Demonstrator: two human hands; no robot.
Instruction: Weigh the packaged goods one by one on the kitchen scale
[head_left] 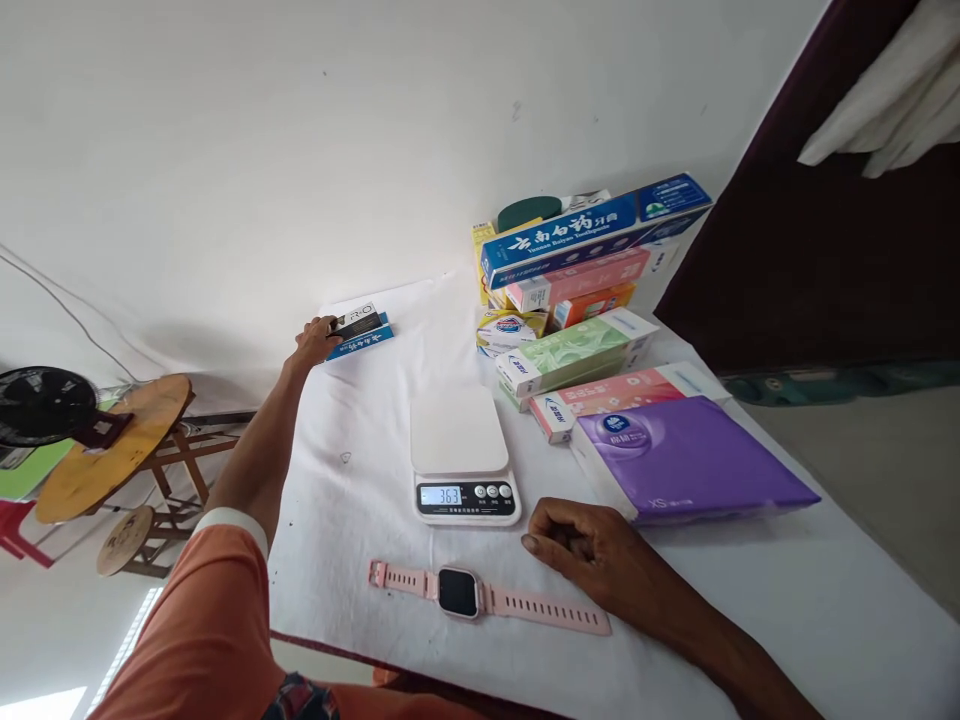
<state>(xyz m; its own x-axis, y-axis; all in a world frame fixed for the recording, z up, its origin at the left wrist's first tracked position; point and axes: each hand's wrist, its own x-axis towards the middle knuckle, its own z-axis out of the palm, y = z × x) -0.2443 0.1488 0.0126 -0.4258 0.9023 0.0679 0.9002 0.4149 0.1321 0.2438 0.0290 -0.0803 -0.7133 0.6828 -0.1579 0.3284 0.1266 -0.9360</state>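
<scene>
Low in the frame a pink watch (459,592) lies flat on the white table (750,600). Just right of it the right hand (592,550) rests in a loose fist, holding nothing, near the scale (461,450). Farther back, left of centre, the left hand (315,340) grips the end of a small box (360,325).

purple pack (694,462), pink watch (487,598), white scale (461,450)

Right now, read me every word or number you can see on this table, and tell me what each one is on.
"363": display of the kitchen scale.
"云南白药牙膏", "Yunnan Baiyao Toothpaste": long blue box atop the stack.
"XS": purple pack.
Too small or blurred to read: the small boxes at the left hand, and the other cartons.
</scene>
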